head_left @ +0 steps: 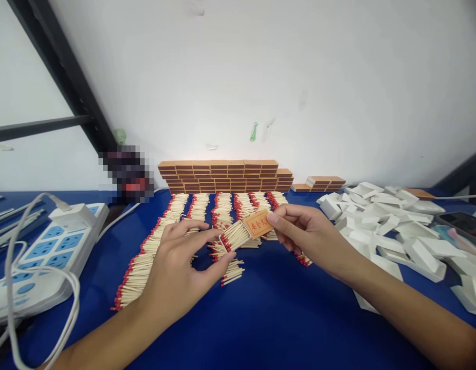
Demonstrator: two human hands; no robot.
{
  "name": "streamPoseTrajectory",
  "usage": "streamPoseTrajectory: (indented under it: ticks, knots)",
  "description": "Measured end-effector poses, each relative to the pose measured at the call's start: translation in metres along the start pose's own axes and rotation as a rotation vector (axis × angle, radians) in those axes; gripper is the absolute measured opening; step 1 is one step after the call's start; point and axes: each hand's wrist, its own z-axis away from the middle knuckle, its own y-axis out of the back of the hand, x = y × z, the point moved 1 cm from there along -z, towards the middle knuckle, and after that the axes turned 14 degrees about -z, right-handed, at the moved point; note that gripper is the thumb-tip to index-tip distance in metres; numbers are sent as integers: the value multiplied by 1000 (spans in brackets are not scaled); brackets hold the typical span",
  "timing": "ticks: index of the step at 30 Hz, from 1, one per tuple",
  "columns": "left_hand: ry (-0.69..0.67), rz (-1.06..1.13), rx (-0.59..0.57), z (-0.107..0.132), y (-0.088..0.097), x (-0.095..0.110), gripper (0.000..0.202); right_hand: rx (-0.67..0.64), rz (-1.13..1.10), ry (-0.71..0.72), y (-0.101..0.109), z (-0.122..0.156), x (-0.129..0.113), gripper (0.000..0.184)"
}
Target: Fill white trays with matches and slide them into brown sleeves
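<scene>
Both hands (180,264) in pinch grips on one matchbox (254,225)

Has, left of the matchbox (255,224), a bare left hand (180,263) with slender fingers, a smooth back and softly rounded knuckles. Shows a thumb broad at its base and tapering toward the matchbox. Continues, nearer the camera than the matchbox, as a slim, uncovered left forearm (116,331). Has, right of the matchbox, an equally bare right hand (305,231), narrowing at the wrist. Widens, farther from the matchbox, into an uncovered right forearm (409,308).
</scene>
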Motion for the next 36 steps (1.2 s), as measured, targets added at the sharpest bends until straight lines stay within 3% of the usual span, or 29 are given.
streamPoseTrajectory:
  ticks: [20, 25, 29, 32, 36]
  knots:
    - [59, 187, -55, -3, 1, -5, 33, -99, 113, -22, -1, 2, 2, 49]
    - [91, 174, -50, -2, -2, -6, 33, -70, -10, -30, -4, 4, 7, 41]
    - [108, 155, -25, 0, -3, -4, 32, 18, -23, -3, -15, 13, 7, 64]
    - [46, 153, -19, 2, -3, -2, 36, -105, 59, -121, -31, 28, 4, 72]
    - [-103, 163, -10, 2, -1, 2, 72, -301, 52, -185, -41, 44, -1, 75]
